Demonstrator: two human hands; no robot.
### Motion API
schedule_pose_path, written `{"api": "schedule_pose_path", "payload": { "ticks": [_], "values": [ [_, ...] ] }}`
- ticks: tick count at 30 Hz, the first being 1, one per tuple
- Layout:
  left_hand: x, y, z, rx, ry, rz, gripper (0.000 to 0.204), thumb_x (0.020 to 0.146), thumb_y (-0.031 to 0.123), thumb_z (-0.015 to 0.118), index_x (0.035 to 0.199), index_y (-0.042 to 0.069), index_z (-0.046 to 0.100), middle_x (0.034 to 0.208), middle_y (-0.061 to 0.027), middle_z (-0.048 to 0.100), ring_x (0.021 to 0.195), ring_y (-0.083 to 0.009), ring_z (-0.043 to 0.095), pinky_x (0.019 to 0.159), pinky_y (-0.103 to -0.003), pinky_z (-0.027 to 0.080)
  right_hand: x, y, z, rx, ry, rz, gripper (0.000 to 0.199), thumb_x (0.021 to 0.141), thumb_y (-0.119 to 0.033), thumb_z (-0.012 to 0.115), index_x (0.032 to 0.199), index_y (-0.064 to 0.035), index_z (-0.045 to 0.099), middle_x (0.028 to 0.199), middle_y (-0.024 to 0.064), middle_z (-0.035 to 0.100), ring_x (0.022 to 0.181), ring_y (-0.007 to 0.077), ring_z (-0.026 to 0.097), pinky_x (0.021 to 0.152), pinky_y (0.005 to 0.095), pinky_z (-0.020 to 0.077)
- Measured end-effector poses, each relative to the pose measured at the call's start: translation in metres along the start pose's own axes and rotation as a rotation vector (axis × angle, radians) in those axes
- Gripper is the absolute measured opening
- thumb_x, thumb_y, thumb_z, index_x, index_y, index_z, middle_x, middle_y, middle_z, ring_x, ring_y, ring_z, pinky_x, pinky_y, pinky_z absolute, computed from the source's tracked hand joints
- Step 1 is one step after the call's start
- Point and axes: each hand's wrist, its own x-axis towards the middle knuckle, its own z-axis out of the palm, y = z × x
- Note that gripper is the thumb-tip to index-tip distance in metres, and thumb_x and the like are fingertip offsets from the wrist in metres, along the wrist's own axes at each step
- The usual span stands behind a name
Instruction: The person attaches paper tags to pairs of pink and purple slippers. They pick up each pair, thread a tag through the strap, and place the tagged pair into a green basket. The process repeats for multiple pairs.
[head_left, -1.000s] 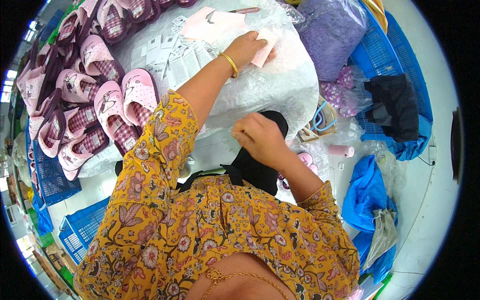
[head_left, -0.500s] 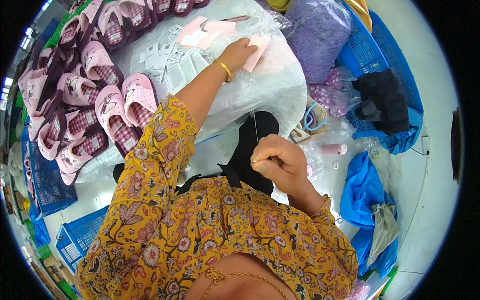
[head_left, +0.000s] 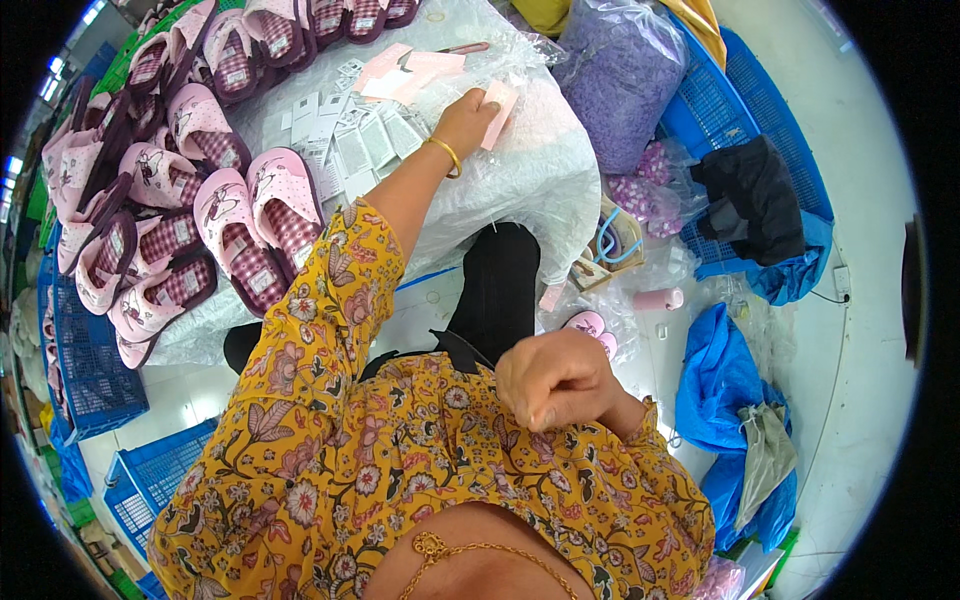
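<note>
My left hand [head_left: 468, 122], reaching out over the plastic-covered table [head_left: 500, 205], has its fingers closed on a pink card [head_left: 499, 114]. In front of my chest, my right hand [head_left: 562, 378] is curled closed; whatever its fingers pinch is too small or hidden to make out. Left of my left hand lie several white paper tags [head_left: 365, 143] in loose rows. Beyond them rest more pink cards [head_left: 405, 78] and a slim reddish tool [head_left: 465, 47]. Pairs of pink slippers [head_left: 285, 205] with checked insoles crowd the table's left side.
A plastic bag of purple fluffy material [head_left: 625, 85] stands right of the table, beside blue crates [head_left: 755, 110] with black cloth [head_left: 755, 200] over them. On the floor are an open box [head_left: 610, 245], a pink roll [head_left: 658, 299] and blue plastic sheeting [head_left: 715, 375]. Another blue crate [head_left: 160, 470] sits lower left.
My right hand has drawn down toward my chest and turned; a thin line seen rising from it earlier no longer shows. My left hand keeps the pink card, shifted slightly left in view.
</note>
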Motion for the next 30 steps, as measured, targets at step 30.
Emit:
{"api": "schedule_pose_path", "payload": {
  "ticks": [30],
  "values": [
    [-0.146,0.091,-0.05,-0.709,-0.119,-0.099,0.023,0.099,0.018,0.055,0.112,-0.001,0.061,0.106,-0.0085,0.067,0.098,-0.0162,0.063,0.089,-0.029,0.049,0.078,0.05,-0.071,-0.233,0.939,0.069,0.041,0.087,-0.005,0.071,0.123,-0.0005,0.053,0.08,0.0008,0.06,0.067,0.0048,0.049,0.058,0.0198,0.0364]
  ]
}}
